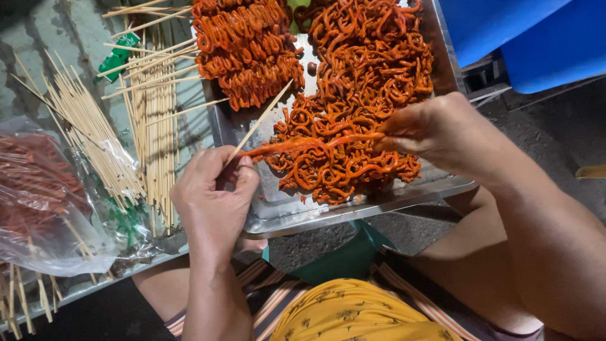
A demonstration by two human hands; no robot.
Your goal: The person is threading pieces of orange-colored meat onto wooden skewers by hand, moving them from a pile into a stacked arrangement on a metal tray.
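My left hand (211,196) grips a bamboo skewer (259,123) at centre frame; my right hand (435,129) pinches the far end of an orange marinated strip (309,144) stretched between both hands, over the metal tray (284,211); loose skewers (151,126) lie left on the worktop (38,38).

A thin pale bamboo skewer (259,123) slants up and to the right from the left hand's grip. A long, glossy orange-red strip of marinated meat (309,144) stretches nearly level above the metal tray, pinched at both ends.
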